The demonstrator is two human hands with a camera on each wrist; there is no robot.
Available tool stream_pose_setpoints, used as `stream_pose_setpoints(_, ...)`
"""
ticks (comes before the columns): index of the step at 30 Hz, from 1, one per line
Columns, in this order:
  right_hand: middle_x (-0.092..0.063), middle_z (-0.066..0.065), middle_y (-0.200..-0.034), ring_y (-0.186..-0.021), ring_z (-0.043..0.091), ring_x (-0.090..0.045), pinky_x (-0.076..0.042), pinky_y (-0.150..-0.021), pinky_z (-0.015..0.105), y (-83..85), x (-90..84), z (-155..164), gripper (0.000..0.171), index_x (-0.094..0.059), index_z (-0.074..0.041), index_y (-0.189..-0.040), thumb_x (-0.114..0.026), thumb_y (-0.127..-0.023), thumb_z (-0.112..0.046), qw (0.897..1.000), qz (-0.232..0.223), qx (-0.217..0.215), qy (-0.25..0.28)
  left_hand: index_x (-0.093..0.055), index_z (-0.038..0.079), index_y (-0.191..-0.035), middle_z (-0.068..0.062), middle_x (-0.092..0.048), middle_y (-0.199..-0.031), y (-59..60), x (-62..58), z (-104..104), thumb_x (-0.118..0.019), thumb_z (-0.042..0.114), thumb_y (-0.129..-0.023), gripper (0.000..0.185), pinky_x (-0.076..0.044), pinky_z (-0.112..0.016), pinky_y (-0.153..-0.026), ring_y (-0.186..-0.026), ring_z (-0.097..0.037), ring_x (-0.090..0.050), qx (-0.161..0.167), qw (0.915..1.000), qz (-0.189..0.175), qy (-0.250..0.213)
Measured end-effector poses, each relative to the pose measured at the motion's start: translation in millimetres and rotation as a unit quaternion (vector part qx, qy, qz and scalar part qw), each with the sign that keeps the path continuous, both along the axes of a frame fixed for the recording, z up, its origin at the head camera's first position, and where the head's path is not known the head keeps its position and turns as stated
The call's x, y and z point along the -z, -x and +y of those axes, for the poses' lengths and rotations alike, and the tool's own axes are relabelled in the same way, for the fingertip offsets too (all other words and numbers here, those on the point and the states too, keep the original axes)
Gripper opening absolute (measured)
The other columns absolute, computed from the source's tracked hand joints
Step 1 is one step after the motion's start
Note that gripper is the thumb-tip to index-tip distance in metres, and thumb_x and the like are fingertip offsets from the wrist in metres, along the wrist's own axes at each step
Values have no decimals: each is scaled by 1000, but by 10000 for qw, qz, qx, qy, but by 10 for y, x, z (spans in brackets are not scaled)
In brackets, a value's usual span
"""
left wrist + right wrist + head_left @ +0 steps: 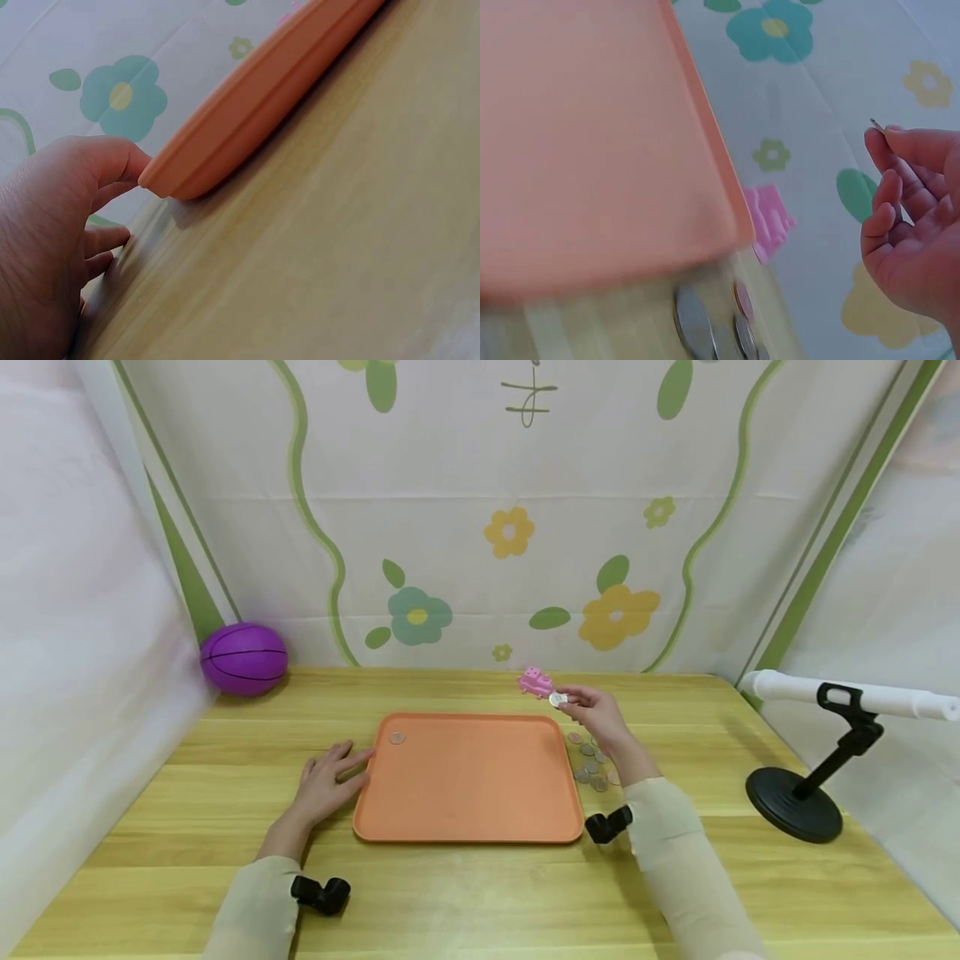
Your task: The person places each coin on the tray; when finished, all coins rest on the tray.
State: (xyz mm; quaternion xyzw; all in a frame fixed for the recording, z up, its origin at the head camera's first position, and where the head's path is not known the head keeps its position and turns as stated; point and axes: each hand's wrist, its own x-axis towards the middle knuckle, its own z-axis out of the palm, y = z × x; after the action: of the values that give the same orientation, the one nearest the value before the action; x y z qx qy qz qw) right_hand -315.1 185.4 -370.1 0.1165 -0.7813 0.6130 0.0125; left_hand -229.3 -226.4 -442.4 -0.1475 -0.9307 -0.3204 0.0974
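Note:
My right hand (602, 720) pinches a silvery coin (557, 699) between thumb and fingertips, raised near the tray's far right corner. Seen edge-on in the right wrist view, the coin (877, 125) juts from the fingertips. An orange rectangular tray (468, 781) lies on the wooden table, with a single coin (397, 737) in its far left corner. Beside its left edge rests my left hand (324, 787), fingers spread and fingertips at the rim. Several silver and copper coins (591, 767) lie loose just right of the tray, below the right forearm.
A small pink toy (536, 682) stands behind the tray, near the right hand. At the back left sits a purple ball (244, 659). A black stand (795, 803) holding a white tube (885, 699) is on the right. A flowered cloth (465, 468) hangs behind the table.

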Motion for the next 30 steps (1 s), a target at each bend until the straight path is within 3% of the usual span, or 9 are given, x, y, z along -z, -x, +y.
stream_pose_setpoints(8, -56, 5, -85, -71, 17, -50, -40, -54, 22, 155, 39, -484, 32, -57, 0, -112, -60, -81, -6, 9993, -283, -112, 216, -51, 9, -122, -27, -30, -130, 4, 11, 2, -53, 27, -85, 41, -3, -60, -91, -121, -43, -18, 4, 10000, -60, -26)
stream_pose_setpoints(16, -58, 4, -79, -67, 28, -47, -37, -53, 26, 264, 88, -909, 30, -58, 0, -110, -60, -80, -4, 9969, -608, -502, 22, -51, 9, -123, -27, -30, -131, 10, -1, -9, -54, 27, -85, 42, -2, -60, -92, -121, -42, -17, -20, 9999, -98, -30)
stream_pose_setpoints(22, -62, 4, -84, -78, 35, -49, -36, -57, 31, 317, 176, -1159, 32, -56, -1, -114, -57, -82, -5, 9924, -1009, -699, 72, -51, 9, -123, -26, -29, -131, 11, -1, -15, -53, 29, -85, 43, -2, -59, -92, -122, -41, -17, -37, 9999, -119, -19)
stream_pose_setpoints(30, -62, 7, -89, -64, 24, -45, -35, -57, 31, 316, 254, -1506, 31, -58, -5, -113, -57, -82, -6, 9826, -1697, -733, 174, -50, 10, -123, -25, -29, -132, 15, -4, -12, -53, 30, -85, 43, -2, -58, -93, -122, -41, -17, -47, 9999, -155, -21)
